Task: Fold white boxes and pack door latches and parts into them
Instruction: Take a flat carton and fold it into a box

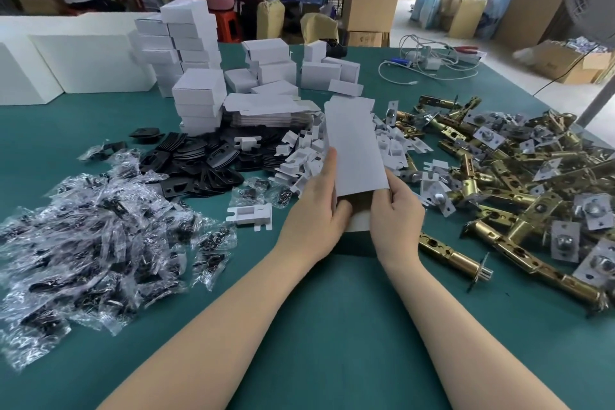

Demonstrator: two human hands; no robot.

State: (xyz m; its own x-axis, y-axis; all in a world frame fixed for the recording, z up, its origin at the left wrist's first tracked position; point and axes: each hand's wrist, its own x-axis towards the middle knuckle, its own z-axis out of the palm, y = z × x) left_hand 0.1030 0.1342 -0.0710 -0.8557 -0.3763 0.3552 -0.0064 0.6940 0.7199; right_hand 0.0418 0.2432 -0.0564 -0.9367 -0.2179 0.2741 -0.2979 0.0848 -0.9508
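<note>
A flat white box blank, thin matte card with notched flaps, is held upright above the green worktop, its lower edge pinched between the left hand and right hand, fingers curled around it. Pressed unevenly, the card could crease off its score lines. Brassy, hard-edged door latches lie heaped just beside it, right.

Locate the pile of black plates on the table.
In the head view, the black plates lie left of centre, between the clear screw bags and the white inserts.
</note>
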